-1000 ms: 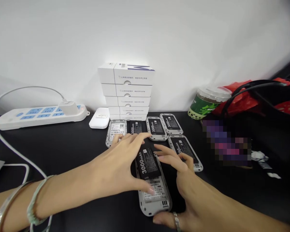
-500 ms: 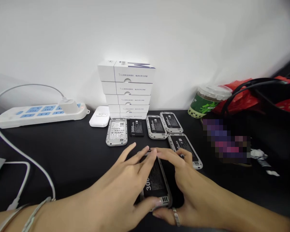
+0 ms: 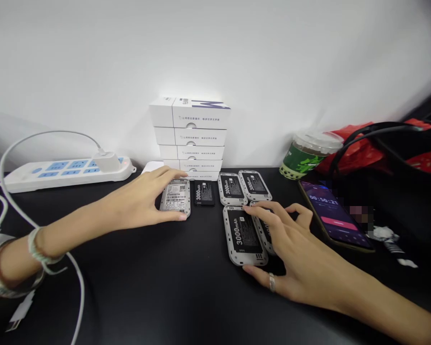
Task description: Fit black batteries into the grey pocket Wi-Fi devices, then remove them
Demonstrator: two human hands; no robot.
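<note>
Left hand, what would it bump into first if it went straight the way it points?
Probably the loose 3000mAh battery, just past the battery-less device that the left hand spans; depth is unclear, so maybe the bottom white box instead.

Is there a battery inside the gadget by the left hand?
No, the gadget shows its white label uncovered, and a black battery lies beside it.

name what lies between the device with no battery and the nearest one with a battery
A loose black battery, marked 3000mAh, lies between them in the head view.
</note>
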